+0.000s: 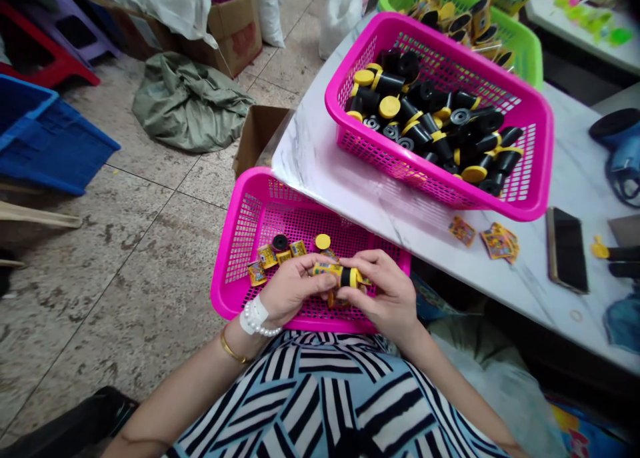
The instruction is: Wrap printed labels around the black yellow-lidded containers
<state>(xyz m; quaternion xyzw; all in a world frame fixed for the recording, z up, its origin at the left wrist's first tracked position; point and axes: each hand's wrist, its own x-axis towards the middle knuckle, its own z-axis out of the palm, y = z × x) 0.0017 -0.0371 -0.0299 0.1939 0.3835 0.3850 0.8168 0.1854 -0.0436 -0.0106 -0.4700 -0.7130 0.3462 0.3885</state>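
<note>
My left hand and my right hand meet over a pink basket on my lap. Together they grip a small black tube with a yellow cap, partly wrapped in a yellow printed label. Both hands' fingers are curled round it. In the lap basket lie a few labelled tubes, a black piece and a yellow cap. On the marble table a bigger pink basket holds several black tubes with yellow caps.
Loose yellow labels and a phone lie on the table at the right. A green basket stands behind the pink one. On the tiled floor to the left are a blue crate, a green sack and cardboard boxes.
</note>
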